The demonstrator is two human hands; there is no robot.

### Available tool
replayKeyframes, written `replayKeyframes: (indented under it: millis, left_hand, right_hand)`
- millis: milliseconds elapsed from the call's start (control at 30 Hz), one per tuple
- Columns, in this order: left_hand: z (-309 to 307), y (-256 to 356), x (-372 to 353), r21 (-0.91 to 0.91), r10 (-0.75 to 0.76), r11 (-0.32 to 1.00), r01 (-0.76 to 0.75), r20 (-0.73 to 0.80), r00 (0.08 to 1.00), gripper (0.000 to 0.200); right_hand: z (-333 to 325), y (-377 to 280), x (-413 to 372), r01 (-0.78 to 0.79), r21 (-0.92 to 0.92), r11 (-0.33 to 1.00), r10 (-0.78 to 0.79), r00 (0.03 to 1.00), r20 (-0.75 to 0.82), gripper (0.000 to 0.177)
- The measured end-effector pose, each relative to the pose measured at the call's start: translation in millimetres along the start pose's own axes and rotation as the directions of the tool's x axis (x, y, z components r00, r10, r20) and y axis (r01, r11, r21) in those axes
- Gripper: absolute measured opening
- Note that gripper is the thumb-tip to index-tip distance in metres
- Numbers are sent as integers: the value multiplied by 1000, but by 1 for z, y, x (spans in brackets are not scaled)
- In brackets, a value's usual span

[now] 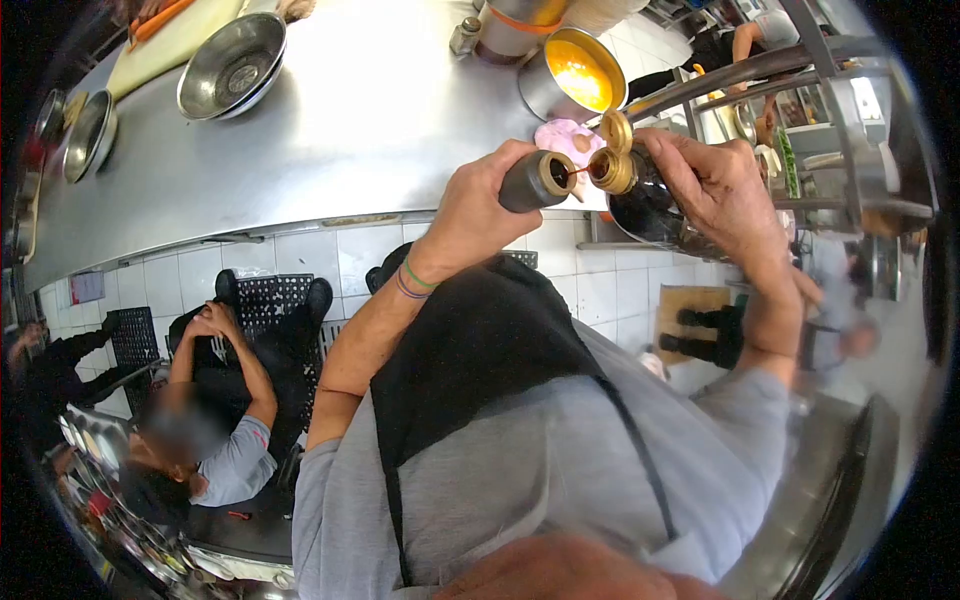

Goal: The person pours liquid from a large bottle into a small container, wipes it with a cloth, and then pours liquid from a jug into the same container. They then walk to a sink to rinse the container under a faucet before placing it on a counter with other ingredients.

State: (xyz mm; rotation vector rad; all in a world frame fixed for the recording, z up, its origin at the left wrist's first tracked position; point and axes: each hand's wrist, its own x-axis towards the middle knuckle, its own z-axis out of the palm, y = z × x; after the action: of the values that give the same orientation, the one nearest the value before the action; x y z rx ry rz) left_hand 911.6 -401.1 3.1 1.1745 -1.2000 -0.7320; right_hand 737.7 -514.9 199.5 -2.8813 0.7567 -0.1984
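Note:
My left hand (475,205) is closed around a small dark bottle (522,184) with a tan rim, its open mouth facing right. My right hand (715,190) grips a larger dark sauce bottle (648,205), tilted, with its gold flip cap (616,130) hinged open. A thin stream of brown liquid (579,170) runs between the two mouths. Just beyond the bottles lies a crumpled pink item (563,136), partly hidden, whose kind I cannot make out. Behind it stands a metal pot (548,92) with orange liquid inside.
The steel counter (380,150) carries stacked metal bowls (232,65), another bowl (90,137), a pale cutting board (165,50) and a small glass shaker (464,36). Metal rails (760,70) border the right side. A person (230,440) sits at lower left; others are farther off.

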Motion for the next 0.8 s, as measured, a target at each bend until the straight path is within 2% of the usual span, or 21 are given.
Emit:
replayKeyframes:
  millis: [100, 200, 233, 333, 400, 433, 467, 600, 733, 767, 800]
  left_hand:
    - [-3, 2, -3, -3, -27, 1000, 27, -23, 999, 46]
    - [-3, -1, -9, -20, -17, 1000, 15, -80, 997, 46]
    - [-3, -2, -11, -28, -4, 1000, 1, -103, 995, 46]
    - [-5, -7, -19, -32, -58, 998, 54, -142, 988, 47]
    - [-5, -11, -25, -4, -64, 998, 64, -176, 982, 48]
    - [-5, -12, -26, -2, -71, 997, 72, -187, 980, 48]
    - [-4, -12, -28, 0, -79, 997, 81, -197, 977, 48]
    - [3, -13, -35, 66, -121, 987, 144, -272, 955, 46]
    - [10, -12, -42, 64, -166, 979, 194, -303, 938, 44]
    - [12, -15, -44, 60, -168, 979, 195, -310, 936, 44]
    - [13, -15, -45, 55, -170, 979, 197, -317, 933, 43]
  right_hand:
    - [8, 2, 2, -163, 130, 978, 164, 986, 6, 26]
    - [40, 29, 1, -72, 355, 932, 136, 978, -161, 31]
    - [52, 42, 0, -146, 456, 878, 227, 966, -127, 33]
    - [101, 71, 7, -187, 715, 673, 414, 897, -155, 33]
    - [133, 81, 15, -144, 805, 575, 479, 857, -189, 34]
    - [151, 76, 22, -51, 863, 503, 538, 800, -266, 36]
    - [170, 85, 27, -16, 867, 498, 546, 783, -299, 37]
    - [222, 93, 51, 127, 936, 327, 666, 672, -324, 41]
    - [240, 102, 78, 213, 964, 161, 715, 647, -263, 39]
    - [241, 107, 85, 265, 957, 115, 686, 676, -269, 39]
    - [240, 111, 85, 219, 958, 184, 676, 680, -285, 43]
